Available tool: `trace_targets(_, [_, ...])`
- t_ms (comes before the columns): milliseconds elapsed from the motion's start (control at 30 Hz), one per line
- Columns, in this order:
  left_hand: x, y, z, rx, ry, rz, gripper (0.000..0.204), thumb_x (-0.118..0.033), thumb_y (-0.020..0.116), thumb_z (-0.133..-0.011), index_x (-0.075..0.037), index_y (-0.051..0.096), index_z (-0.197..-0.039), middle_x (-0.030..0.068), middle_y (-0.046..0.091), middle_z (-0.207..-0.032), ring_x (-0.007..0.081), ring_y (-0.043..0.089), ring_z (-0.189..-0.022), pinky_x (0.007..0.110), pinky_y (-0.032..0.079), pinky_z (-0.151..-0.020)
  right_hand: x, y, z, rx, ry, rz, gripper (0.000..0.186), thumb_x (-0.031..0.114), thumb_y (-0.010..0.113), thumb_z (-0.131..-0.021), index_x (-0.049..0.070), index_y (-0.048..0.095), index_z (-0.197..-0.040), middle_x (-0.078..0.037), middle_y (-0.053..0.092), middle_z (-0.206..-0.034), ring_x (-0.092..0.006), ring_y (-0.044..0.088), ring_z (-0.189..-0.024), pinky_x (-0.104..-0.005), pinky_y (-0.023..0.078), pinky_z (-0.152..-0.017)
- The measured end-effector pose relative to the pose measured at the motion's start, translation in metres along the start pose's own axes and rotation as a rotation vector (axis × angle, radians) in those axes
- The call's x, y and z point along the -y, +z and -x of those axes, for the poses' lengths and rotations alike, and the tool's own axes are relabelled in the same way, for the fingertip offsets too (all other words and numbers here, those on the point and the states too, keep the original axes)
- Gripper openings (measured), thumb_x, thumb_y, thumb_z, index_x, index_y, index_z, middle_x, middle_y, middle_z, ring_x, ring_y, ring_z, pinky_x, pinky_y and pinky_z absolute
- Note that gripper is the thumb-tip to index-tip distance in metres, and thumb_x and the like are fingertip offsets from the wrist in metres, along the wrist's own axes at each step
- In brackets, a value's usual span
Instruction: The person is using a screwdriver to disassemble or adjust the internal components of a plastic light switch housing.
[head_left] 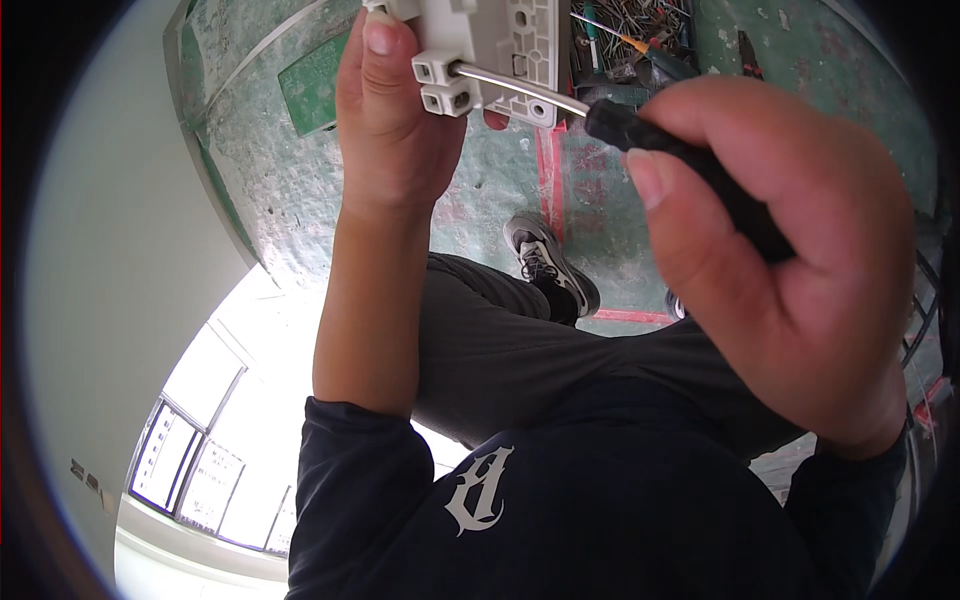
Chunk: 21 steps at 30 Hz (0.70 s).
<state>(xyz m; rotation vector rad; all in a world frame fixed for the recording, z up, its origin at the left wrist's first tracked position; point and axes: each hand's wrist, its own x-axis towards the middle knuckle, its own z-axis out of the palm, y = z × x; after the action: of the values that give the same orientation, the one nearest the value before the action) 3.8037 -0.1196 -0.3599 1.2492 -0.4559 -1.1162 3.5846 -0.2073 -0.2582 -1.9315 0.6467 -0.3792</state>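
Note:
At the top of the head view my left hand (392,135) grips a white plastic electrical housing (484,62), thumb on its left side. Two square terminal blocks stick out from the housing's lower left corner. My right hand (800,220) is closed round the black handle of a screwdriver (525,88). Its metal shaft points up and to the left, and the tip meets the side of the upper terminal block. Whether the tip sits in a screw head is too small to tell. The housing's upper end is cut off by the frame.
On the worn green floor beyond my hands lies a heap of loose screws (640,22) with more screwdrivers (655,55). Red-handled pliers (748,55) lie to their right, a green panel (312,88) to the left. A pale wall (110,250) rises at left; my shoe (548,262) is below.

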Motion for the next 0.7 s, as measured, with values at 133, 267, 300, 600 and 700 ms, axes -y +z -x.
trace_targets(133, [-0.002, 0.008, 0.001, -0.147, -0.057, -0.046, 0.067, -0.065, 0.049, -0.087, -0.009, 0.054, -0.123, 0.0041, 0.063, -0.101, 0.0179, 0.061, -0.086, 0.032, 0.05, -0.071, -0.009, 0.001, 0.0, -0.081, -0.205, 0.144, 0.012, 0.0, 0.065, -0.081, -0.004, 0.061, -0.092, -0.011, 0.059, -0.069, -0.0175, 0.056, -0.053, -0.0284, 0.041, -0.048])
trace_targets(267, [-0.004, 0.015, 0.003, -0.31, -0.145, -0.016, 0.07, -0.067, 0.046, -0.087, -0.007, 0.052, -0.123, 0.0059, 0.064, -0.093, 0.0183, 0.062, -0.072, 0.031, 0.05, -0.056, -0.009, 0.003, 0.0, -0.029, -0.213, 0.171, 0.018, -0.003, 0.067, -0.076, -0.005, 0.061, -0.093, -0.012, 0.059, -0.068, -0.0224, 0.056, -0.051, -0.0307, 0.041, -0.046])
trace_targets(300, [-0.002, 0.015, 0.003, -0.324, -0.164, -0.005, 0.071, -0.068, 0.046, -0.087, -0.007, 0.052, -0.123, 0.0063, 0.064, -0.091, 0.0184, 0.063, -0.069, 0.031, 0.05, -0.053, -0.009, 0.003, 0.001, -0.026, -0.236, 0.22, 0.021, -0.003, 0.069, -0.074, -0.006, 0.061, -0.093, -0.012, 0.058, -0.067, -0.024, 0.055, -0.05, -0.0313, 0.041, -0.045])
trace_targets(600, [0.005, -0.01, -0.007, 0.202, -0.359, 0.319, 0.065, -0.065, 0.053, -0.084, -0.01, 0.056, -0.118, 0.0031, 0.063, -0.093, 0.0154, 0.06, -0.078, 0.03, 0.052, -0.064, -0.015, 0.002, -0.001, -0.016, -0.38, 0.362, 0.032, -0.003, 0.074, -0.068, -0.008, 0.06, -0.097, -0.011, 0.056, -0.063, -0.024, 0.054, -0.047, -0.0325, 0.04, -0.043])
trace_targets(700, [0.006, -0.014, -0.008, 0.353, -0.396, 0.444, 0.062, -0.064, 0.057, -0.083, -0.011, 0.057, -0.117, 0.0017, 0.062, -0.095, 0.0143, 0.059, -0.084, 0.03, 0.052, -0.07, -0.023, 0.006, 0.0, -0.058, -0.45, 0.399, 0.036, -0.004, 0.075, -0.065, -0.009, 0.06, -0.098, -0.01, 0.056, -0.062, -0.0233, 0.054, -0.047, -0.032, 0.041, -0.043])
